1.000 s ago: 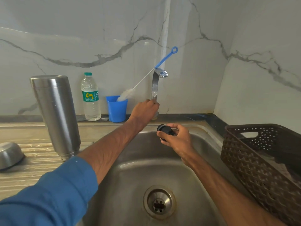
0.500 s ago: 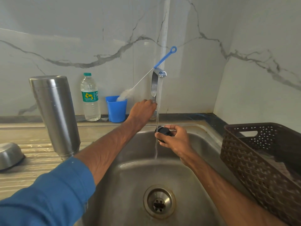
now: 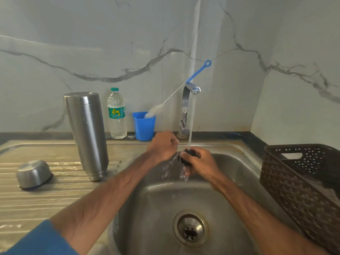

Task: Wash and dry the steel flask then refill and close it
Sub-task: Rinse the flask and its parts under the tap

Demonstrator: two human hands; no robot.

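The steel flask (image 3: 87,133) stands upside down on the draining board, left of the sink (image 3: 230,162). Its steel cup lid (image 3: 34,173) lies mouth down further left. My right hand (image 3: 199,162) holds the black flask stopper (image 3: 189,153) under the running water from the tap (image 3: 186,100). My left hand (image 3: 162,146) is just left of the stopper, fingers curled, touching it in the splashing water. Whether it grips the stopper is unclear.
A plastic water bottle (image 3: 116,115) and a blue cup (image 3: 144,126) holding a bottle brush (image 3: 176,94) stand against the marble wall. A brown perforated basket (image 3: 301,183) sits right of the sink. The drain (image 3: 191,230) lies below my arms.
My left hand has left the tap lever and dropped to the stopper. Water started flowing and is now a full stream over the stopper, which my right hand has shifted under it.
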